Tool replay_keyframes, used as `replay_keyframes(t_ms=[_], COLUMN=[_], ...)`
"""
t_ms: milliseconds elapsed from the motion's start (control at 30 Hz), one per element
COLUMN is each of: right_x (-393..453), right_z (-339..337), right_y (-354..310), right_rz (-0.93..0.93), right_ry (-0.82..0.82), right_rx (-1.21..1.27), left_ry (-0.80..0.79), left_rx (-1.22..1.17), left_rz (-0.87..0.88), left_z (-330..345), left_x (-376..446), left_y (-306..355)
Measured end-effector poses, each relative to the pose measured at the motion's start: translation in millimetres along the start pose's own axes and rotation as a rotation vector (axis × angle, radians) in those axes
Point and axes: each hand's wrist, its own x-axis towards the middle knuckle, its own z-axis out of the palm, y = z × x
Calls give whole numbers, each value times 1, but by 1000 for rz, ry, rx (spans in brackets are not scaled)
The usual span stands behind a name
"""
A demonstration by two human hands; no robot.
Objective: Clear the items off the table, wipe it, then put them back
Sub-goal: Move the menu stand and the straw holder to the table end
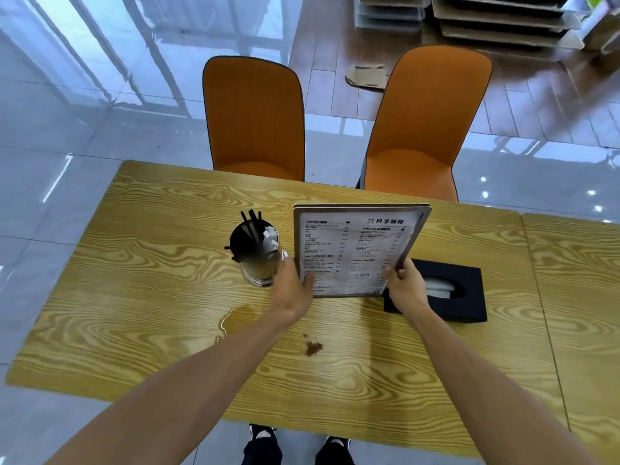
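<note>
A framed menu card [355, 243] stands tilted above the wooden table [151, 297]. My right hand [404, 283] grips its lower right edge. My left hand [293, 290] holds its lower left corner, thumb on the front. Left of the menu stands a clear jar [256, 256] with black straws and white packets in it, close to my left hand. A black tissue box [446, 290] lies behind my right hand, white tissue showing in its slot. A puddle of liquid [235, 318] and a small heap of brown crumbs [313, 348] lie on the table in front of the menu.
Two orange chairs [255, 119] [426, 122] stand at the far side of the table. A second wooden table [577, 297] joins on the right. Flat cardboard [365, 75] lies on the floor beyond, with stacked trays [496, 21] at the back. My shoes [261, 437] show under the near edge.
</note>
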Motion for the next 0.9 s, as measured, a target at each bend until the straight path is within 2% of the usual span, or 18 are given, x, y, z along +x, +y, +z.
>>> replay_keyframes(t_ms=[433,600,900], right_x=[-5,-8,-11], right_z=[-50,-68,-89], right_y=[37,46,-31], right_rz=[-78,-160,-394], right_ry=[-13,-59,-92], right_rx=[-104,-145,-134], left_ry=[-95,-71,45], left_rx=[34,65,17], left_rz=[89,76,101], left_z=[22,17,-36], left_x=[-26,-36,-44], left_y=[16,25,66])
